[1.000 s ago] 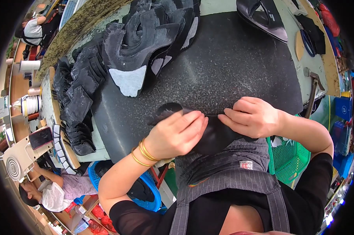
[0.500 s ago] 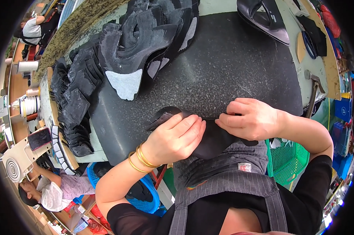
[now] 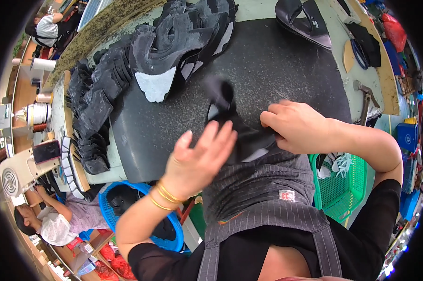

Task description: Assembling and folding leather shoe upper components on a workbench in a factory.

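A black shoe upper piece [image 3: 246,133] with pale grey patches lies at the near edge of the black work mat [image 3: 267,70]. Its far end is raised and smeared by motion. My right hand [image 3: 299,129] pinches the piece at its right side, fingers closed. To the left of it, my left hand [image 3: 192,159] is open, fingers apart, its fingertips close to the piece; whether they touch it I cannot tell. Far left on the mat sits a pile of black shoe uppers [image 3: 174,47], one with a white lining patch.
Overlapping small black pieces [image 3: 96,110] line the table's left side. More uppers [image 3: 310,28] lie far right, with a hammer [image 3: 367,96] nearer. A green basket [image 3: 356,196] and a blue basket [image 3: 109,206] stand below the near edge. One person [image 3: 57,225] sits at left.
My left hand has let go of the piece and opened, moving slightly nearer me. The piece has unfolded, its far end swinging up and away. My right hand still grips it, a little farther off.
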`<state>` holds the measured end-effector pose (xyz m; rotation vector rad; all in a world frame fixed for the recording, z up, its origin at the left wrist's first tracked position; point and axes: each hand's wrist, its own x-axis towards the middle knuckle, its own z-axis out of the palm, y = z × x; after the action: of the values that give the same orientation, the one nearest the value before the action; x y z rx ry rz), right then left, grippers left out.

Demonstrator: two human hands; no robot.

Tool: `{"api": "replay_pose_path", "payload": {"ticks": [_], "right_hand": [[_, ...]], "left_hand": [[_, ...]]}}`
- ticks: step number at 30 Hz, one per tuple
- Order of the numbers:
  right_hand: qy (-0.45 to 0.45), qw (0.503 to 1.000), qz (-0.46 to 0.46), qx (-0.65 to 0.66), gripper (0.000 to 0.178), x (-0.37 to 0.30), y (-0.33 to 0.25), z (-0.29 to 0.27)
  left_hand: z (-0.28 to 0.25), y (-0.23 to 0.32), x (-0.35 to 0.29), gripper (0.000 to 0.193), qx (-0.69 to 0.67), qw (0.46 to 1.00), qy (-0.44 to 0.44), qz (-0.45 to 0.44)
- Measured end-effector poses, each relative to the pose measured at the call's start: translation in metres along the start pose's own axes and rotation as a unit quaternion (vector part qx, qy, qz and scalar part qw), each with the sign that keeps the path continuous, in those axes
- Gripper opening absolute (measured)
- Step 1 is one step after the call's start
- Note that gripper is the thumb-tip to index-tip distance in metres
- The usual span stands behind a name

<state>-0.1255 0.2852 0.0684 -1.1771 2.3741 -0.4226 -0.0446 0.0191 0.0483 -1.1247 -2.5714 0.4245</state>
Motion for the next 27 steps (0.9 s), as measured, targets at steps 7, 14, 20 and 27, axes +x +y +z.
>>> {"api": "replay_pose_path", "payload": {"ticks": [7,14,20,27], "right_hand": [[-0.036,0.981,0.015,0.189,0.023,0.001,0.012,0.008],[0.162,0.937,-0.245,-0.191,0.020,-0.019,0.011,0.018],[0.264,0.889,-0.311,-0.206,0.026,-0.013,0.039,0.039],[0.174,0.976,-0.099,0.091,0.035,-0.021,0.042,0.017]], "left_hand": [[-0.001,0.032,0.025,0.045,-0.414,0.898,-0.004,-0.151],[0.015,0.063,0.027,0.039,-0.283,0.935,0.140,-0.164],[0.002,0.053,0.038,0.038,-0.287,0.949,0.066,-0.112],[0.004,0.077,0.060,0.045,-0.434,0.860,0.075,-0.257]]}}
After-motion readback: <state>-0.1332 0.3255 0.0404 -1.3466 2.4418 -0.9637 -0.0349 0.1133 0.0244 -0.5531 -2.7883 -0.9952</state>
